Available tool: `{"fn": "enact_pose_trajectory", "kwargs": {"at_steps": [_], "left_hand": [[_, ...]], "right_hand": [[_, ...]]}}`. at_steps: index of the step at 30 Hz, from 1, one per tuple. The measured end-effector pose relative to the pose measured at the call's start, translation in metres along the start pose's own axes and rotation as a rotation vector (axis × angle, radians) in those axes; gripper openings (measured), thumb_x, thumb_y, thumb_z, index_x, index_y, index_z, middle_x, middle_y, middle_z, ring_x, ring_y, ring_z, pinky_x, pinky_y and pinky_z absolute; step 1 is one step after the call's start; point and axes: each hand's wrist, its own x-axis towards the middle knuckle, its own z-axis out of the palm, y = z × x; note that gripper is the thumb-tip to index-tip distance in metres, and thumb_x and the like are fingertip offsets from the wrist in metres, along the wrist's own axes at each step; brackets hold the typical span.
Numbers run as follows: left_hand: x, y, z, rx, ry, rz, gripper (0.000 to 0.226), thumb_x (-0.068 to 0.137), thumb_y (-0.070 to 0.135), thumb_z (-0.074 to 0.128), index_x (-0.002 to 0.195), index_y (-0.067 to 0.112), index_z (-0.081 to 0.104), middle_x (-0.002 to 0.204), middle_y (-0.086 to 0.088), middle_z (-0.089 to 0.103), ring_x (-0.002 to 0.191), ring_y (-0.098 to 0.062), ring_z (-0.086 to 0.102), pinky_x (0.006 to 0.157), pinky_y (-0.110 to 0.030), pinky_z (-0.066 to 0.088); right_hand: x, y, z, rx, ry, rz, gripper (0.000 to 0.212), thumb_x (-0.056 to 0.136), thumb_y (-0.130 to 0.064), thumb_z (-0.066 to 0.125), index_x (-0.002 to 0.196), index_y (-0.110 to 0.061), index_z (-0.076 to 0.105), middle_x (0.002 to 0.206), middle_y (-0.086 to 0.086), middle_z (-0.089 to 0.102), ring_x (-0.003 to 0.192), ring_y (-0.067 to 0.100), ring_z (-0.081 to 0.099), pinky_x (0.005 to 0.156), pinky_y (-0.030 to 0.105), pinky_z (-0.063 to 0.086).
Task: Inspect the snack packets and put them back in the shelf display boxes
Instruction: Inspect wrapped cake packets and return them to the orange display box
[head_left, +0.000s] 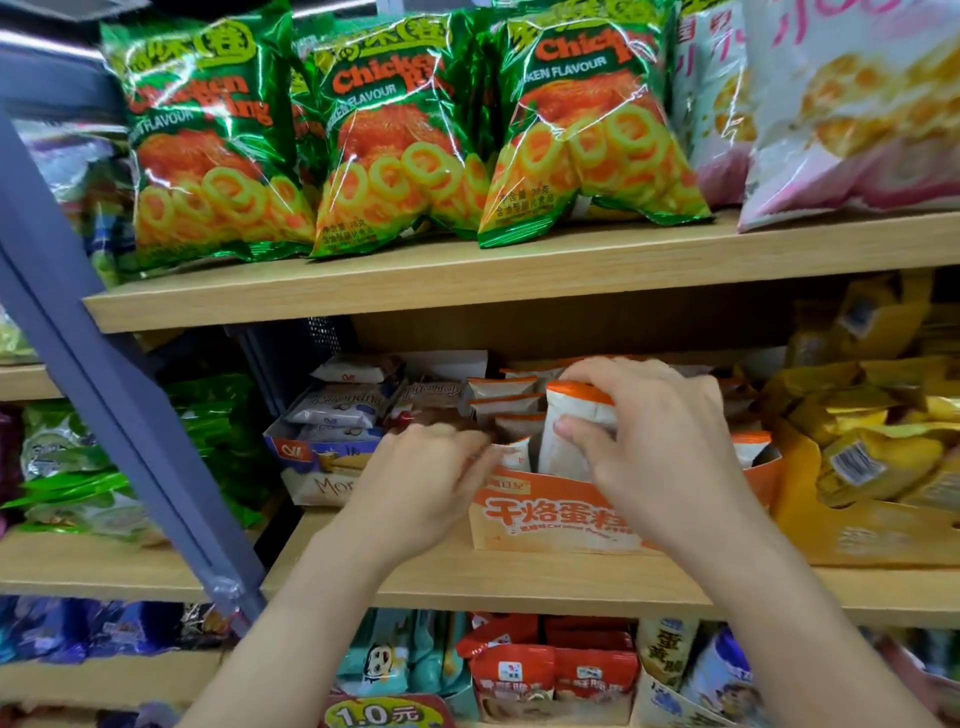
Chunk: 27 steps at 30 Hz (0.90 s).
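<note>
One white-and-orange packet (569, 431) is being pinched by the right hand (654, 436), thumb on its near face and fingers curled over its top. It is being held upright in the near row of the orange display box (545, 519) on the middle shelf (467, 577), probably so that it lines up with the other packets (501, 387) behind. The left hand (421, 467) is being rested at the box's near left corner, seemingly to steady it. That hand is blurred, so its grip cannot be told.

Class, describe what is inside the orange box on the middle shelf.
Upright white packets with orange tops, in rows; the right hand grips one at the front. The box wall and that hand hide their lower parts.
</note>
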Motion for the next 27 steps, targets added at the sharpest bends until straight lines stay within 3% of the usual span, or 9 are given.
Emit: {"fn": "enact_pose_trajectory", "kwargs": {"at_steps": [5,8,11,13,15,17,19,22,27], "left_hand": [[-0.012,-0.003,0.016,-0.181,-0.026,-0.148,0.033,0.098,0.050,0.044,0.126,0.034,0.047,0.110,0.018,0.048,0.110,-0.007,0.042,0.087,-0.022,0.039],[-0.022,0.000,0.025,-0.256,0.107,-0.225,0.045,0.097,0.041,0.053,0.139,0.029,0.042,0.122,0.023,0.041,0.129,-0.011,0.037,0.101,-0.023,0.034],[-0.040,0.010,0.024,-0.535,0.294,-0.272,0.046,0.096,0.028,0.058,0.137,0.041,0.042,0.138,0.028,0.040,0.137,0.004,0.032,0.116,-0.028,0.030],[-0.056,0.020,0.019,-0.904,0.378,-0.260,0.029,0.095,0.029,0.056,0.119,0.044,0.062,0.129,0.023,0.061,0.124,0.005,0.051,0.106,-0.031,0.045],[-0.075,0.030,0.012,-1.272,0.351,-0.258,0.021,0.096,0.040,0.056,0.104,0.039,0.075,0.115,0.012,0.071,0.111,-0.008,0.065,0.092,-0.033,0.055],[-0.093,0.030,0.006,-1.405,0.321,-0.263,0.028,0.084,0.054,0.059,0.099,0.037,0.076,0.110,0.007,0.073,0.101,-0.016,0.070,0.079,-0.030,0.059],[-0.108,0.027,0.002,-1.362,0.356,-0.267,0.036,0.070,0.060,0.066,0.092,0.033,0.077,0.098,0.003,0.074,0.086,-0.014,0.072,0.068,-0.027,0.058],[-0.133,0.020,-0.002,-1.196,0.405,-0.307,0.019,0.071,0.048,0.079,0.083,0.034,0.079,0.081,0.002,0.076,0.070,-0.005,0.068,0.062,-0.018,0.053],[-0.185,0.006,0.000,-0.918,0.291,-0.243,0.028,0.062,0.057,0.074,0.090,0.052,0.073,0.088,0.016,0.075,0.080,-0.004,0.070,0.070,-0.028,0.058]], "right_hand": [[-0.021,-0.006,-0.022,0.023,0.193,-0.108,0.024,0.081,-0.022,0.068,0.104,-0.028,0.065,0.097,-0.012,0.066,0.094,0.009,0.053,0.081,0.028,0.019],[-0.029,-0.002,-0.044,0.202,0.258,-0.138,0.029,0.082,-0.017,0.072,0.105,-0.031,0.062,0.097,-0.020,0.062,0.096,0.006,0.055,0.088,0.045,0.043],[-0.038,-0.008,-0.059,0.384,0.278,-0.134,0.029,0.080,-0.021,0.067,0.106,-0.034,0.060,0.100,-0.024,0.060,0.095,0.004,0.059,0.075,0.028,0.053],[-0.044,-0.013,-0.056,0.553,0.229,-0.090,0.028,0.081,-0.022,0.067,0.105,-0.035,0.061,0.097,-0.020,0.063,0.096,0.008,0.062,0.070,0.020,0.054],[-0.050,-0.018,-0.046,0.745,0.175,-0.015,0.025,0.082,-0.023,0.070,0.102,-0.037,0.062,0.097,-0.016,0.066,0.095,0.009,0.063,0.068,0.018,0.055],[-0.056,-0.023,-0.035,0.931,0.153,0.104,0.020,0.081,-0.025,0.073,0.098,-0.032,0.065,0.095,-0.011,0.069,0.091,0.006,0.065,0.065,0.015,0.054],[-0.063,-0.028,-0.023,1.075,0.125,0.225,0.020,0.074,-0.026,0.069,0.094,-0.026,0.069,0.093,-0.006,0.071,0.089,0.007,0.066,0.066,0.015,0.052],[-0.074,-0.044,-0.006,1.165,0.112,0.341,0.018,0.075,-0.021,0.070,0.089,-0.033,0.072,0.090,-0.004,0.071,0.088,0.008,0.067,0.068,0.019,0.054],[-0.096,-0.082,0.015,1.056,0.069,0.356,0.018,0.087,-0.014,0.068,0.084,-0.032,0.068,0.077,-0.005,0.066,0.071,0.003,0.058,0.062,0.015,0.048]]}}
